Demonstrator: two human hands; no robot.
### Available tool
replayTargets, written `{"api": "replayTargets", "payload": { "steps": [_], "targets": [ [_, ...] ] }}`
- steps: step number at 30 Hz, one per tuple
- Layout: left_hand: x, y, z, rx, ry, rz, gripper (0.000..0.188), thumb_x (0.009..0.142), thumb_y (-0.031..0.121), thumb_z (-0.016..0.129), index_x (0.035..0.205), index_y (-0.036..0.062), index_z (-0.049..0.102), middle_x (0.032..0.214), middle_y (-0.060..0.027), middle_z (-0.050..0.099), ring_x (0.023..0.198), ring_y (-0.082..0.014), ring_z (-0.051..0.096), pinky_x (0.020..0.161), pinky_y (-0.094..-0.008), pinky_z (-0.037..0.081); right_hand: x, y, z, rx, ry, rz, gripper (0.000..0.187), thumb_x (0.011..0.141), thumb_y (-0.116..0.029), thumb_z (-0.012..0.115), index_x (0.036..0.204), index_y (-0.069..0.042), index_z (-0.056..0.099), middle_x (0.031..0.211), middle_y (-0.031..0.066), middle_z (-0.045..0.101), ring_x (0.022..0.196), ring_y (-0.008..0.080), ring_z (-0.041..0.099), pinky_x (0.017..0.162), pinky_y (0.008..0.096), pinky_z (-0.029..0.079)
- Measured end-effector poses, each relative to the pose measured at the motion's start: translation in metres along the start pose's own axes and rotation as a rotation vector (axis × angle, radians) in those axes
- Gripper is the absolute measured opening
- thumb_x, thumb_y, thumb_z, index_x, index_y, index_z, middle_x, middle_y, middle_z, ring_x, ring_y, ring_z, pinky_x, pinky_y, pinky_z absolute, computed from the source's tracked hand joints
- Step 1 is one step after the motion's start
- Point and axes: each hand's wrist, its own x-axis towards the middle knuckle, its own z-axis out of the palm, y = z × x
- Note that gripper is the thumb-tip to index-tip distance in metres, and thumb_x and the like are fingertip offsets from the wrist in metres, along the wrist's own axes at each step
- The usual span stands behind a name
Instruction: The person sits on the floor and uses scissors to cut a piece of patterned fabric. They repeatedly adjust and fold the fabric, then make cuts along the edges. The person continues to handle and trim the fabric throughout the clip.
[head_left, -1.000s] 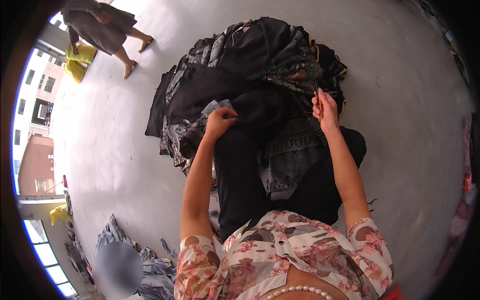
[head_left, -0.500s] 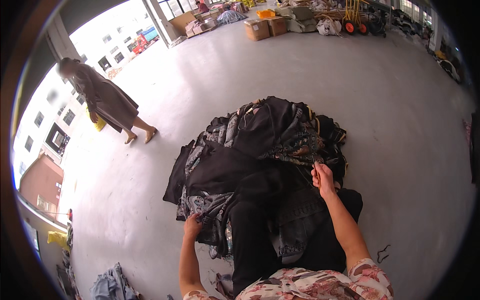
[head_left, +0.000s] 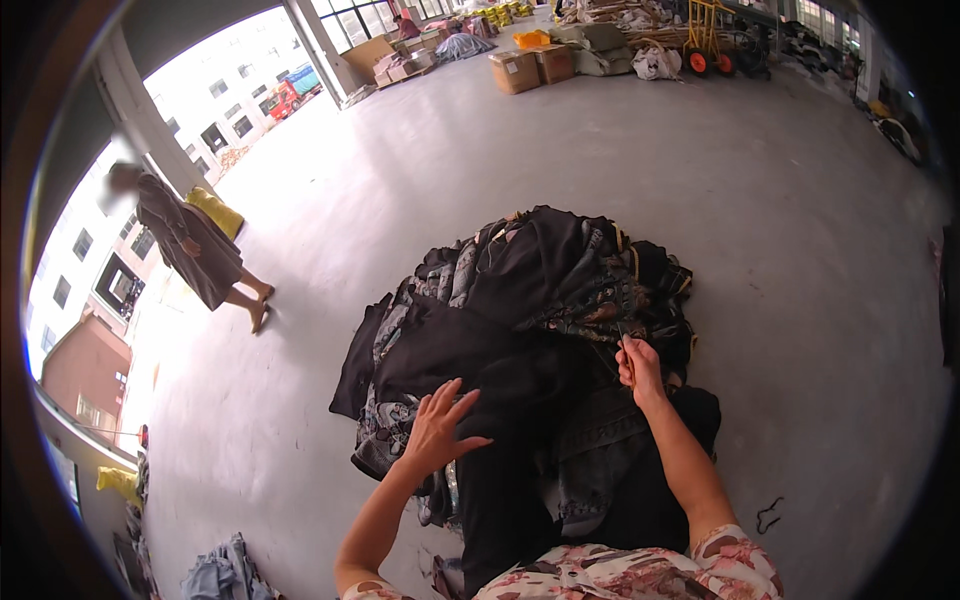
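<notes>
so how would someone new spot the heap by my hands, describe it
On the grey floor, look in front of the person in the floral top. The heap spreads there, with the closed right hand at its right side and the open left hand over its left. It's mostly black with patterned grey and yellow-edged cloth, unlike the pale blue clothes at lower left.

1. Cloth pile: black and grey, partly patterned; crumpled and heaped in a broad mound on the floor;
2. Slender tool: tip poking out; mostly hidden in the right hand
</notes>
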Motion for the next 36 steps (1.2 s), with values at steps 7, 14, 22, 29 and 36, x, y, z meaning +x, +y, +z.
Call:
{"api": "replayTargets", "payload": {
  "steps": [7,14,22,29,36],
  "targets": [
    [0.014,-0.002,-0.002,0.121,-0.537,0.196,0.126,0.042,0.054,0.085,0.147,0.029,0.019,0.151,-0.0174,0.015,0.136,-0.035,0.026,0.096,-0.0519,0.038,-0.001,-0.004,0.0,0.062,0.011,-0.002,0.023,0.093,-0.029,0.057,0.089,-0.006,0.051,0.065,0.0001,0.053,0.041,0.0043,0.04,0.035,0.0188,0.026],
    [0.024,0.005,0.008,0.427,-0.824,0.407,0.139,0.034,0.054,0.086,0.148,0.0316,0.011,0.153,-0.0153,0.012,0.137,-0.0337,0.025,0.091,-0.048,0.043,-0.001,-0.005,0.005,0.055,0.006,0.03,0.022,0.094,-0.028,0.056,0.092,-0.007,0.052,0.065,0.0002,0.053,0.041,0.0045,0.04,0.035,0.0191,0.027],
    [0.028,-0.007,0.012,0.31,-0.843,0.468,0.138,0.031,0.059,0.083,0.148,0.0305,0.014,0.153,-0.0158,0.011,0.136,-0.0347,0.026,0.098,-0.0478,0.038,0.003,-0.005,0.015,0.046,-0.047,0.035,0.022,0.094,-0.029,0.056,0.092,-0.007,0.051,0.067,0.0006,0.054,0.042,0.005,0.041,0.036,0.0196,0.028],
    [0.039,-0.004,0.015,0.282,-0.824,0.501,0.133,0.033,0.06,0.083,0.146,0.0289,0.022,0.148,-0.0149,0.023,0.13,-0.0331,0.033,0.098,-0.0445,0.038,0.026,-0.065,0.038,0.454,-0.354,-0.174,0.025,0.098,-0.029,0.048,0.103,-0.008,0.061,0.077,-0.0015,0.057,0.044,0.0054,0.037,0.039,0.0213,0.028],
    [0.046,-0.005,0.015,0.244,-0.904,0.477,0.124,0.034,0.061,0.083,0.141,0.0253,0.033,0.143,-0.0148,0.03,0.129,-0.0337,0.034,0.096,-0.0449,0.039,-0.009,-0.186,0.088,0.497,-0.596,-0.631,0.036,0.101,-0.035,0.035,0.1,-0.008,0.058,0.064,-0.0026,0.038,0.044,0.0064,0.024,0.041,0.0222,0.022]
  ]
}}
